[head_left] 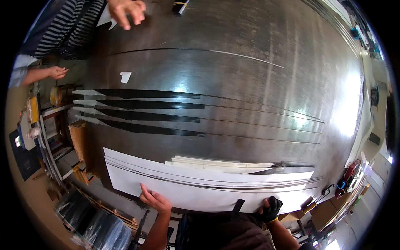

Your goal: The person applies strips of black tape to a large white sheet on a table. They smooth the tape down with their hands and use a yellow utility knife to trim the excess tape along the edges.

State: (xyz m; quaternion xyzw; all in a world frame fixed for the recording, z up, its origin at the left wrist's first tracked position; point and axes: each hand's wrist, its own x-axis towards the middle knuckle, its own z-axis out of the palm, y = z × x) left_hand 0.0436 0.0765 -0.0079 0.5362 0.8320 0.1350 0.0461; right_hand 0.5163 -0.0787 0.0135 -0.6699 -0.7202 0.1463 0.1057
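A long white sheet (125,175) lies along the near edge of the table, with several thin dark strips (179,182) running lengthwise over it. My bare left hand (156,201) is at the sheet's near edge, its index finger stretched out over the white surface and nothing visible in it. Near the sheet's right end is my right hand (271,207), in a black glove with a yellow cuff. Its fingers are curled in; what they hold, if anything, is hidden. A stack of narrow white strips (208,163) lies along the sheet's far edge.
Several long black tapered pieces (154,116) with thin tails lie across the dark table (250,83). A small white scrap (125,77) is farther back. Another person's hand (127,11) hovers at the far left. Plastic-wrapped rolls (89,216) stand below the table's left.
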